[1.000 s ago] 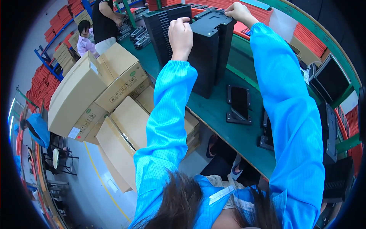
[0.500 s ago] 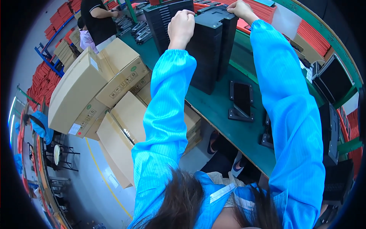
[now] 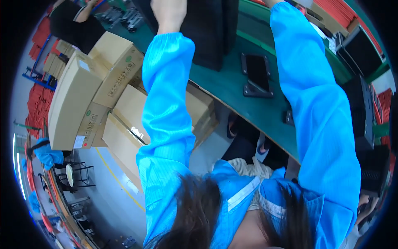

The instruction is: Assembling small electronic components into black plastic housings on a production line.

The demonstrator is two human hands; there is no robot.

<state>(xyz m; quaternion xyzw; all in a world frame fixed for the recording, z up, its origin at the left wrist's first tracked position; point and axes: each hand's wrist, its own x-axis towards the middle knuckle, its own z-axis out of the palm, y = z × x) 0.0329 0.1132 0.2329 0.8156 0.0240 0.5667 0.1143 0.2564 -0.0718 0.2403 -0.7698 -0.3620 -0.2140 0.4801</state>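
At the upper edge of the head view, my left hand is in front of a tall stack of black plastic parts standing on the green bench. Its fingers run out of the picture, so their grip is hidden. Only a sliver of my right hand shows, beyond the stack's right side, and its fingers are out of view too. The top of the stack is cut off. Nearer me on the bench lies a flat black part with a dark glossy panel. Another small black part is partly covered by my right sleeve.
Large cardboard boxes are piled left of the green bench. Black panels and housings stand at the right. A co-worker in black is at the far left, and a person in blue is by a stool.
The whole view has shifted, so the stack and both hands sit higher and are now partly cut off. Earlier, both hands were at the stack's top edges. The flat part stays on the bench.
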